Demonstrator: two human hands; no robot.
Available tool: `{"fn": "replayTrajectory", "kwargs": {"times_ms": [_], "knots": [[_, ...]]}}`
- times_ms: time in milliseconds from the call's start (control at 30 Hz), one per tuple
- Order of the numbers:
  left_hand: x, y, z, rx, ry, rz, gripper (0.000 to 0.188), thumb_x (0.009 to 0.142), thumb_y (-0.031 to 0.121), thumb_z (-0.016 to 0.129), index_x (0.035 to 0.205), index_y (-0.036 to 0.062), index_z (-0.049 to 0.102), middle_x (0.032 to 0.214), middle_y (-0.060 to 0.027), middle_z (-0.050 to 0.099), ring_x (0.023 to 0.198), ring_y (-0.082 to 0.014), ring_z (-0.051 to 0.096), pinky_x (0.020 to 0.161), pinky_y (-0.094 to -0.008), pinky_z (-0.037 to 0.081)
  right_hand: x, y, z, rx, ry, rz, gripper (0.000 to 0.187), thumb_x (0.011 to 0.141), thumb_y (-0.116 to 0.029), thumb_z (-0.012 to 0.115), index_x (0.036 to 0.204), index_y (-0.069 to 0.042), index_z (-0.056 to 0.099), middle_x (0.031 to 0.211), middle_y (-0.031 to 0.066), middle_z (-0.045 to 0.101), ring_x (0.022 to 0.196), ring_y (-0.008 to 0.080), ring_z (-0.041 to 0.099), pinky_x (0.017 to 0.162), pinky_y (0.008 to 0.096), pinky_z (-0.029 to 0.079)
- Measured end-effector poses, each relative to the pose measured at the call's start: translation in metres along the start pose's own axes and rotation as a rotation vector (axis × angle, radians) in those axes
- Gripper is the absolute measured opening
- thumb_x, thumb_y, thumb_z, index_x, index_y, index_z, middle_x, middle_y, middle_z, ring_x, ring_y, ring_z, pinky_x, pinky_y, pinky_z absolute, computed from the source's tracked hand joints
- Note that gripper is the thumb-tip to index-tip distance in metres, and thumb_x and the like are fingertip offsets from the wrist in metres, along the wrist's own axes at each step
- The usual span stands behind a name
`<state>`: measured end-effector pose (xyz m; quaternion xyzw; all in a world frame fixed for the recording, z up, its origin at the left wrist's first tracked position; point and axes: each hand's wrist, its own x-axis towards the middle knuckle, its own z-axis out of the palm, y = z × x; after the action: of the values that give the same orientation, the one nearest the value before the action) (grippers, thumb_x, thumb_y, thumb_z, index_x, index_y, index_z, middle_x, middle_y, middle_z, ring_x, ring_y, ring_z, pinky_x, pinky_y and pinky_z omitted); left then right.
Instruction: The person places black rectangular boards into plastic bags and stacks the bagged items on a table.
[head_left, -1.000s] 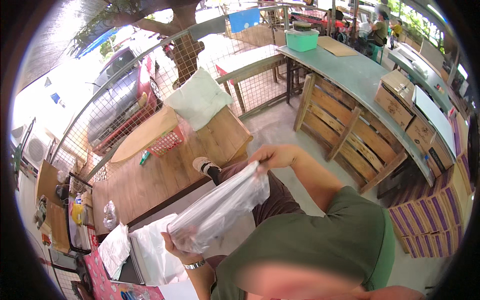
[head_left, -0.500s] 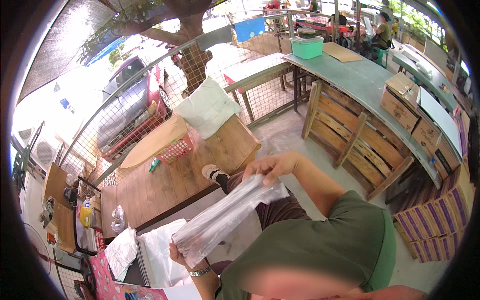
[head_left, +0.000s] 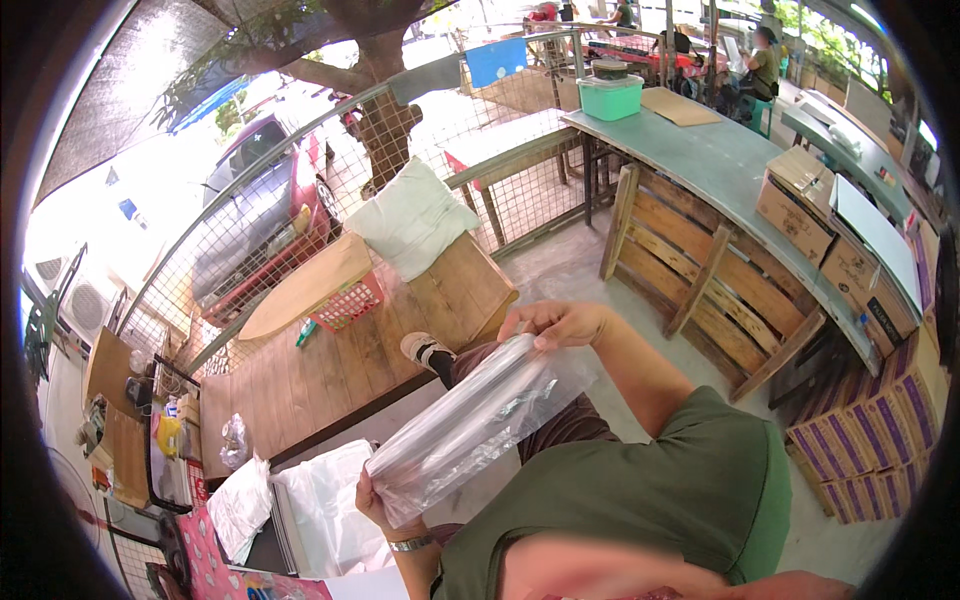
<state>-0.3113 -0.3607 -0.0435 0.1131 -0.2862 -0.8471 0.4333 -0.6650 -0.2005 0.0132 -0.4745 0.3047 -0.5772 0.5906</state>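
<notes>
A long clear plastic bag (head_left: 470,425) is stretched slantwise over my lap, between my two hands. My right hand (head_left: 558,325) pinches its upper end between thumb and fingers. At the lower end, my left hand (head_left: 372,500) grips the bag's edge; a metal watch (head_left: 412,543) circles that wrist. The bag hides part of the left fingers. Just left of the bag lies a pile of white plastic sheets or bags (head_left: 335,500), beside a dark flat stack (head_left: 283,525) on a pink patterned cloth (head_left: 205,545).
A low wooden platform (head_left: 350,385) stands ahead, bearing a red basket (head_left: 350,303), a wooden board (head_left: 305,285) and a white pillow (head_left: 412,215). On the right is a metal-topped table (head_left: 690,135) with a green tub (head_left: 610,97) and cartons (head_left: 797,205). Stacked boxes (head_left: 870,440) stand below.
Both hands have shifted slightly right with the plastic bag. It now lies flatter and more spread out, its loose right side fanned wider. My right fingers have changed their hold on its end.
</notes>
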Motion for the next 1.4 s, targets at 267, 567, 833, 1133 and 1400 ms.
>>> {"fn": "replayTrajectory", "kwargs": {"times_ms": [267,567,833,1133,1400], "knots": [[-0.010,0.005,0.013,-0.031,0.013,0.026,0.035,0.084,0.026,0.048,0.102,-0.0009,0.059,0.107,-0.0199,0.060,0.099,-0.0347,0.057,0.088,-0.0505,0.045,0.010,-0.002,0.005,0.056,0.004,-0.059,0.049,0.078,-0.009,0.064,0.120,0.004,0.043,0.098,0.0123,0.061,0.079,0.0116,0.059,0.067,0.0222,0.045],[-0.085,0.042,-0.038,-0.028,0.114,0.263,0.030,0.084,0.027,0.047,0.097,0.0014,0.057,0.076,-0.0149,0.064,0.064,-0.0266,0.063,0.069,-0.0423,0.053,0.080,0.021,0.050,-0.033,-0.082,-0.124,0.047,0.073,-0.016,0.065,0.112,0.006,0.050,0.121,0.0200,0.046,0.090,0.0233,0.058,0.082,0.0365,0.050],[-0.190,0.054,-0.062,-0.133,0.632,0.332,0.021,0.084,0.017,0.051,0.096,0.0016,0.056,0.079,-0.0081,0.059,0.075,-0.0238,0.060,0.075,-0.0401,0.050,0.170,0.099,0.130,-0.100,-0.410,0.303,0.049,0.076,-0.013,0.061,0.121,-0.002,0.044,0.100,0.0063,0.057,0.083,0.0090,0.054,0.072,0.0192,0.042],[-0.242,0.101,-0.100,0.031,1.019,0.682,0.004,0.081,0.008,0.051,0.079,0.0053,0.053,0.072,-0.0042,0.056,0.069,-0.0174,0.057,0.073,-0.0328,0.048,0.294,0.197,0.247,-0.426,-0.740,0.512,0.049,0.074,-0.006,0.060,0.121,-0.005,0.047,0.092,0.0056,0.057,0.083,0.0108,0.052,0.076,0.0242,0.043],[-0.326,0.166,-0.188,0.765,1.629,0.490,0.009,0.076,0.008,0.054,0.068,0.0043,0.052,0.065,0.0019,0.051,0.059,-0.0092,0.048,0.057,-0.0236,0.041,0.344,0.332,0.368,-0.846,-0.757,0.161,0.032,0.070,-0.016,0.059,0.100,-0.002,0.061,0.092,0.0153,0.063,0.085,0.0243,0.059,0.074,0.0333,0.046]]}}
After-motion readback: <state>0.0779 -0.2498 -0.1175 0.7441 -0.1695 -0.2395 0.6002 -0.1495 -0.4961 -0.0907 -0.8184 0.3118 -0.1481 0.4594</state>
